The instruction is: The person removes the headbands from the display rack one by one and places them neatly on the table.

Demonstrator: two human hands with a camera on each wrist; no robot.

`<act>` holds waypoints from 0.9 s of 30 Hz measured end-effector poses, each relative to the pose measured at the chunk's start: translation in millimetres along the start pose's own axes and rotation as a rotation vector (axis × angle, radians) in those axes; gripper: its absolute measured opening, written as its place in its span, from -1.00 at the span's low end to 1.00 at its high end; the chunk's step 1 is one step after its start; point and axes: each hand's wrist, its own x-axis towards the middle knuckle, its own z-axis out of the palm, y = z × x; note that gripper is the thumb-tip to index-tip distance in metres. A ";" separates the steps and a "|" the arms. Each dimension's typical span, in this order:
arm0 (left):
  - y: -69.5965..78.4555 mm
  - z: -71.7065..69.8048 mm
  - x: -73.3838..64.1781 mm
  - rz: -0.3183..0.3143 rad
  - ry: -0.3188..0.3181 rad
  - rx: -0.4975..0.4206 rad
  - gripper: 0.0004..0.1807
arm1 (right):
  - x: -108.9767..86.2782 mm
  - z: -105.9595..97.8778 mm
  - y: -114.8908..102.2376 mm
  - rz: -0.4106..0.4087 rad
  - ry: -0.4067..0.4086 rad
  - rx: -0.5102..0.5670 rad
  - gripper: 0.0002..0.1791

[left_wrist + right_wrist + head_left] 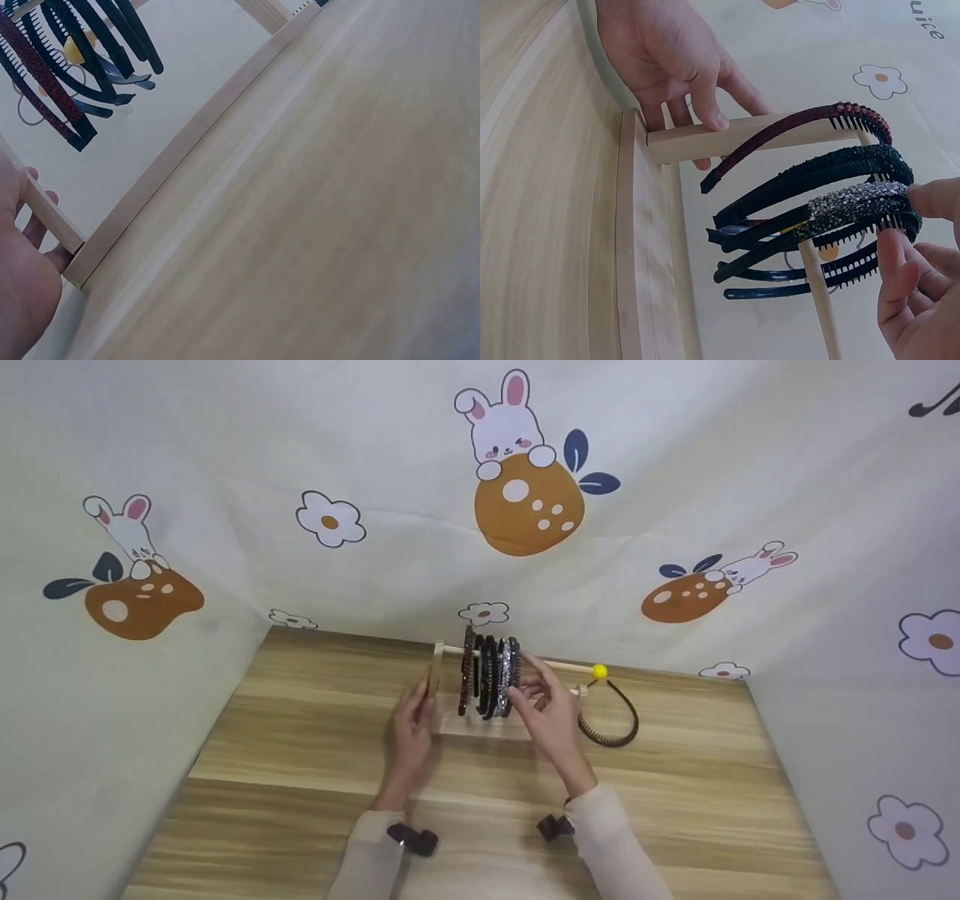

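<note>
A wooden stand holds a row of headbands on its crossbar. Among them are a dark red beaded headband [780, 131], black headbands [802, 176] and a silver glitter headband [859, 202]. My left hand [412, 724] grips the stand's upright post [739, 136] at the left end, fingers wrapped on both sides of it. At the right side of the row, my right hand [550, 720] pinches the silver glitter headband between thumb and fingers. The stand's base [487, 727] rests on the table.
A yellow ball [599, 671] caps the right end of a rod. Below it is a dark toothed headband [636, 720]; whether it hangs or lies cannot be told. The wooden table [300, 720] meets a printed cloth [390, 570] behind and at both sides.
</note>
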 end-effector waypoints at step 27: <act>-0.1 -0.8 -0.7 0.020 -0.016 -0.002 -0.47 | 2.3 -5.7 -2.8 -0.005 0.050 0.055 -0.39</act>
